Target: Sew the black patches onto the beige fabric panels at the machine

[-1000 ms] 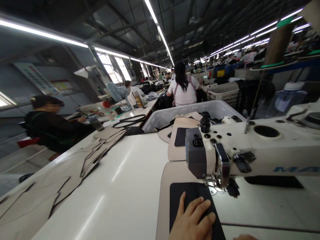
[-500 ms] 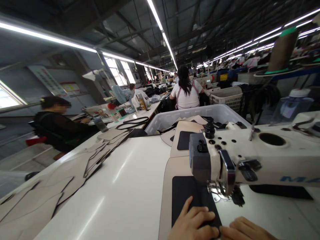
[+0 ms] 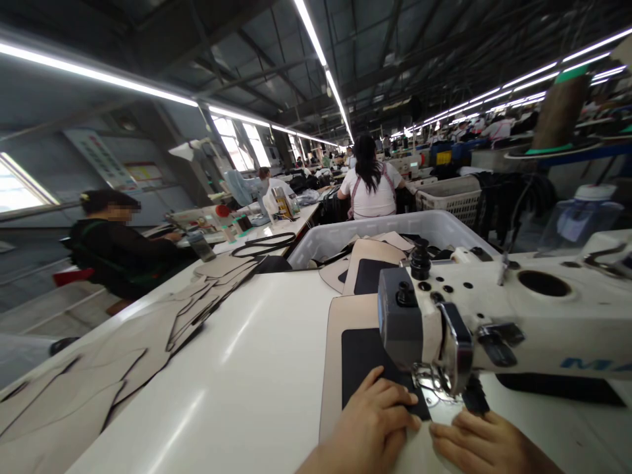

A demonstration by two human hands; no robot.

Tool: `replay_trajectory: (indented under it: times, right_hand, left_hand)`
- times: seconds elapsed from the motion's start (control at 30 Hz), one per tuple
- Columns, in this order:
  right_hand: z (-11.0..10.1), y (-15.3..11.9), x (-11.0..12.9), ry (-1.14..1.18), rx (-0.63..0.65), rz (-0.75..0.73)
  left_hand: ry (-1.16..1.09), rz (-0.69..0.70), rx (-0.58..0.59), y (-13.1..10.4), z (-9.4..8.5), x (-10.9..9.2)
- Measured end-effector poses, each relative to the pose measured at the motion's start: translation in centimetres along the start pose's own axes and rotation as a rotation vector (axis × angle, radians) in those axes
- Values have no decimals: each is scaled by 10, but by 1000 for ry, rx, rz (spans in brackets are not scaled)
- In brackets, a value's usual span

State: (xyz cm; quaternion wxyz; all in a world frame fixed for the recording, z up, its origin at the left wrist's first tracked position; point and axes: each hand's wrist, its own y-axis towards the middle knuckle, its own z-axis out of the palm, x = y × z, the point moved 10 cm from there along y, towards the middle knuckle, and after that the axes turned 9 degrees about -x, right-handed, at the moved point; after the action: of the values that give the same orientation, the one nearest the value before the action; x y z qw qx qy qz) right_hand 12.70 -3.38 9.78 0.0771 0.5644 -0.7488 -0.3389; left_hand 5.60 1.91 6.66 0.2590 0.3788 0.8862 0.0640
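Note:
A beige cut piece (image 3: 332, 368) with a black patch (image 3: 360, 359) on it lies flat on the white table under the head of a white sewing machine (image 3: 498, 322). My left hand (image 3: 370, 424) presses flat on the near edge of the black patch, fingers spread. My right hand (image 3: 481, 444) rests on the fabric just in front of the presser foot (image 3: 434, 388), fingers bent toward the left hand. Neither hand grips anything.
A white plastic bin (image 3: 429, 227) with more beige and black pieces stands behind the machine. Beige cut pieces (image 3: 123, 349) are spread along the table's left side. A person in black (image 3: 113, 247) sits at left; another in white (image 3: 370, 181) sits ahead.
The beige piece with its black patch has slid away from me under the machine head. My right hand has come fully into view beside the left one.

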Motion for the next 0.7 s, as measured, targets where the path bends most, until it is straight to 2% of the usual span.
replay_trajectory:
  times: [0.13, 0.37, 0.5, 0.57, 0.63, 0.7]
  right_hand:
    - [7, -7, -10, -35, 25, 18]
    - [-7, 2, -30, -39, -109, 252]
    - [7, -7, -29, -105, -42, 228]
    - [15, -14, -27, -133, -14, 183]
    - [18, -18, -26, -134, -13, 161]
    - [16, -19, -29, -99, -21, 176]
  left_hand:
    - [-37, -19, -104, 6, -7, 9]
    - [-18, -31, -94, 16, -10, 14]
    - [-26, -47, -73, 11, -4, 12]
    - [39, 38, -93, 5, 4, 4]
    - [216, 199, -265, -3, 6, -13]
    - [414, 319, -540, -16, 5, -29]
